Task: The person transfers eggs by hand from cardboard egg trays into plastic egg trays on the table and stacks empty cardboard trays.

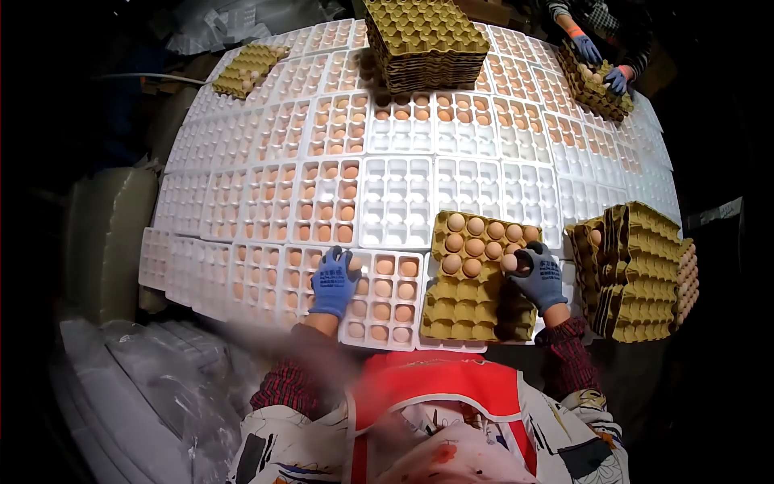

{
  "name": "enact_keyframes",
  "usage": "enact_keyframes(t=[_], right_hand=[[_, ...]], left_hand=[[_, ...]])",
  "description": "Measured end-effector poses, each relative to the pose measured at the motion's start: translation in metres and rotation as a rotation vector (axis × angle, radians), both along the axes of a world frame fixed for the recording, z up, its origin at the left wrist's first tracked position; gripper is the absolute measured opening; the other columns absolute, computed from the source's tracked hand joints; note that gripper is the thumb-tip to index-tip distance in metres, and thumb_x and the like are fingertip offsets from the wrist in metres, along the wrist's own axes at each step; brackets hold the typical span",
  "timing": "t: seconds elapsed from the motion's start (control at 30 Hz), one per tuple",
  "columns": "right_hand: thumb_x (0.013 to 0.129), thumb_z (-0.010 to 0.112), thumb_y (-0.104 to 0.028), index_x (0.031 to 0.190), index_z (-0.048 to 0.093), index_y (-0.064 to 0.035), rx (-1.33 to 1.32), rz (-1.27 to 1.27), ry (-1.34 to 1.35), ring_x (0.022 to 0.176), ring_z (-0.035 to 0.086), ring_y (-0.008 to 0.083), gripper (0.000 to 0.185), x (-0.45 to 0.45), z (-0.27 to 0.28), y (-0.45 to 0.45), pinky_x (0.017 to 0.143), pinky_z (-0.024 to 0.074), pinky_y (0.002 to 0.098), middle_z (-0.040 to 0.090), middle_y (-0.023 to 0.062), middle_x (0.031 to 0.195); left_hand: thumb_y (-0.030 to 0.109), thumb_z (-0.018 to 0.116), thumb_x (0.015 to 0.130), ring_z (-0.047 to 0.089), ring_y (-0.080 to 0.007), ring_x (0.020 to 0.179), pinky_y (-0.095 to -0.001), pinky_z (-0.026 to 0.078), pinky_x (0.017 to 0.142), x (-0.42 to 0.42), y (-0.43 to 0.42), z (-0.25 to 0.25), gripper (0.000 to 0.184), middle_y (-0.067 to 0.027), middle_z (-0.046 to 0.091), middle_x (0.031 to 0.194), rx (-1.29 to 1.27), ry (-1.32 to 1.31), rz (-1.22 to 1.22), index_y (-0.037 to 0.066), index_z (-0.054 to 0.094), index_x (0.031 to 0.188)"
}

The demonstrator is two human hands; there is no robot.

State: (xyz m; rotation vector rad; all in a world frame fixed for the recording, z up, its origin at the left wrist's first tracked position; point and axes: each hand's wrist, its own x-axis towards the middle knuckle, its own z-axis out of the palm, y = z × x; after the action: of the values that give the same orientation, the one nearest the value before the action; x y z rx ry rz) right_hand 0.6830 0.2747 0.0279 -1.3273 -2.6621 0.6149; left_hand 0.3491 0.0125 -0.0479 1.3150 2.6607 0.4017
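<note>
My left hand (333, 281), in a blue glove with dark fingertips, is at the upper left corner of a white egg tray (350, 340) filled with brown eggs. Its fingers are curled against an egg (355, 264) in that corner. On the right, my right hand (538, 276), gloved alike, grips an egg (509, 262) at the right side of a yellowish pulp egg tray (451, 319). Several eggs (475, 248) sit in the far rows of this tray, while its near rows hold none. The pulp tray lies over white trays.
Stacked pulp trays (423, 40) stand at the far middle, with more trays (637, 274) at near right. White trays (395, 202), some holding eggs, cover the table. Another person's gloved hands (619, 78) work over a pulp tray at far right. Another pulp tray (248, 71) lies far left.
</note>
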Motion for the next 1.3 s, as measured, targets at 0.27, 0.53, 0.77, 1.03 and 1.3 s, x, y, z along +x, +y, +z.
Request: enact_keyframes(t=[0.27, 0.53, 0.77, 1.03, 1.3], right_hand=[[0.078, 0.07, -0.045, 0.115, 0.065, -0.0154, -0.268, 0.207, 0.063, 0.101, 0.062, 0.0342, 0.047, -0.212, -0.04, -0.066, 0.086, 0.0518, 0.0434, 0.056, 0.0137, 0.121], [0.084, 0.065, -0.04, 0.137, 0.049, -0.0129, -0.267, 0.089, -0.051, 0.102, 0.063, 0.0361, 0.062, -0.246, -0.054, -0.073, 0.086, 0.0515, 0.0451, 0.054, 0.0182, 0.122], [0.09, 0.053, -0.019, 0.129, 0.056, -0.0105, 0.13, 0.078, 0.473, 0.113, 0.054, 0.0363, 0.04, -0.278, -0.117, -0.041, 0.101, 0.0387, 0.0437, 0.059, 0.0155, 0.122], [0.083, 0.067, -0.011, 0.121, 0.062, -0.0082, -0.275, -0.091, 0.589, 0.102, 0.061, 0.0362, 0.038, -0.074, -0.043, -0.112, 0.088, 0.049, 0.0411, 0.064, 0.0167, 0.114], [0.078, 0.069, -0.021, 0.104, 0.059, -0.0158, 0.131, 0.251, 0.055, 0.096, 0.06, 0.0266, 0.028, -0.047, -0.045, -0.061, 0.083, 0.0455, 0.0433, 0.06, 0.0054, 0.112]], left_hand=[[0.018, 0.063, 0.085, 0.061, -0.0327, 0.108, -0.04, 0.05, 0.093, -0.125, 0.072, -0.001, 0.034, -0.011, 0.059, 0.127, 0.375, -0.248, -0.016, 0.013, 0.064, 0.119], [0.025, 0.059, 0.087, 0.061, -0.0309, 0.105, -0.0417, 0.051, 0.089, -0.192, 0.104, -0.023, 0.025, -0.0099, 0.063, 0.119, 0.078, -0.018, -0.226, 0.014, 0.067, 0.109], [0.007, 0.053, 0.092, 0.055, -0.0341, 0.12, -0.0374, 0.045, 0.101, -0.109, 0.156, -0.033, 0.035, -0.0175, 0.058, 0.129, 0.64, -0.375, -0.303, 0.007, 0.061, 0.127], [0.021, 0.056, 0.09, 0.045, -0.0379, 0.127, -0.0482, 0.034, 0.108, -0.039, 0.162, -0.065, 0.043, -0.0152, 0.055, 0.133, 0.392, 0.092, -0.466, 0.011, 0.056, 0.132], [0.029, 0.069, 0.077, 0.06, -0.0278, 0.086, -0.0411, 0.047, 0.076, 0.09, 0.136, 0.004, 0.038, -0.0077, 0.06, 0.095, 0.214, 0.027, -0.833, 0.013, 0.061, 0.111]])
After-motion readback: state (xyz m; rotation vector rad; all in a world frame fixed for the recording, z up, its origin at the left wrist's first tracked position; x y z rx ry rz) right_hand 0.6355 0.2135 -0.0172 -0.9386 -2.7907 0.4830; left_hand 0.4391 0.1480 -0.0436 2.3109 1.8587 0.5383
